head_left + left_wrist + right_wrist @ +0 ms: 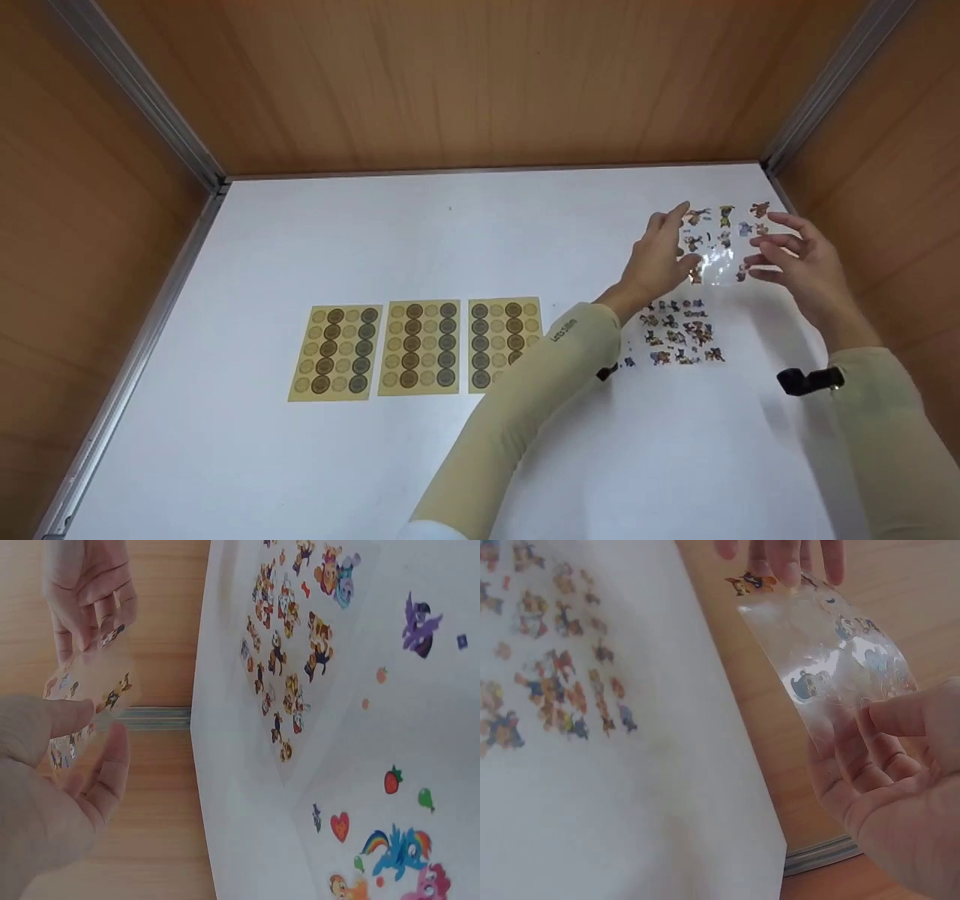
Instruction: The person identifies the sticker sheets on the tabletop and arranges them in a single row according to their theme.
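A clear sticker sheet (718, 259) with small cartoon animal figures is held up between both hands over the far right of the table. My left hand (654, 259) grips its left edge, thumb in front and fingers behind in the left wrist view. At the opposite edge my right hand (814, 274) pinches the sheet between thumb and fingers. The right wrist view shows the film (802, 637) bowed and shining with glare. Below the hands, a second clear sheet of cartoon dog stickers (681, 337) lies flat on the table.
Three gold sheets of round coin stickers, left (335, 352), middle (418, 347) and right (504, 326), lie in a row; my left forearm partly covers the right one. Pony stickers (401, 851) lie near the dog sheet. Wooden panels (480, 90) wall the white table (225, 465).
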The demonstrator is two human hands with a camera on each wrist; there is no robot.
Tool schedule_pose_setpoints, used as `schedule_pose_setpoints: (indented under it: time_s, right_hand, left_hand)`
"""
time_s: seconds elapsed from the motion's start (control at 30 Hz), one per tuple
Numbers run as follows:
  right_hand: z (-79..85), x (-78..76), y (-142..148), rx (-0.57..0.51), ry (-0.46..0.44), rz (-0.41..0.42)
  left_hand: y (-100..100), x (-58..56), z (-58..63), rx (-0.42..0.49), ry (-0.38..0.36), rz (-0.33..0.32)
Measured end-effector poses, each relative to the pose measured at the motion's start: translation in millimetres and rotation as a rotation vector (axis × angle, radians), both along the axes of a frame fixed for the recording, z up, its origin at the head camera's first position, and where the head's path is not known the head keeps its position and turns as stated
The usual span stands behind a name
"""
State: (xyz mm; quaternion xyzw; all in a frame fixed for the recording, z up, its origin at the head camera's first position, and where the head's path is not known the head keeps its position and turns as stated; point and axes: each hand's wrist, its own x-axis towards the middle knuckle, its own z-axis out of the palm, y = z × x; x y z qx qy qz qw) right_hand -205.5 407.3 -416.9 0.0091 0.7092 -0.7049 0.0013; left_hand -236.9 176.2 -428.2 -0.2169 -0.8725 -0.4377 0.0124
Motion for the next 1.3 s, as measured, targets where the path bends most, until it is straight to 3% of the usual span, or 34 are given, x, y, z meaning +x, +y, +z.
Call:
schedule_pose_setpoints:
  time_s: [0.2,0.53,0.83,1.0,1.2,1.3]
  right_hand:
    - [-7.8,21.1,18.2,0.024,0.001,0.007]
    - [-14.7,39.1,33.6,0.09,-0.029,-0.036]
    - [-20.9,54.8,50.9,0.171,-0.113,-0.081]
    - [-29.9,61.9,59.7,0.156,-0.13,-0.074]
    - [-45.8,63.1,65.9,0.362,-0.17,-0.042]
    - [-55.4,62.7,64.5,0.407,-0.203,-0.032]
  left_hand:
    - [4.8,13.3,-3.3,0.089,-0.061,-0.067]
    - [17.8,32.1,-15.5,0.033,-0.106,-0.107]
    - [39.1,55.2,-22.6,0.1,-0.221,-0.127]
    - [54.1,66.7,-28.7,0.033,-0.237,-0.077]
    - [66.7,75.6,-37.8,-0.096,-0.253,-0.004]
    - [68.8,78.4,-41.9,-0.159,-0.274,0.01]
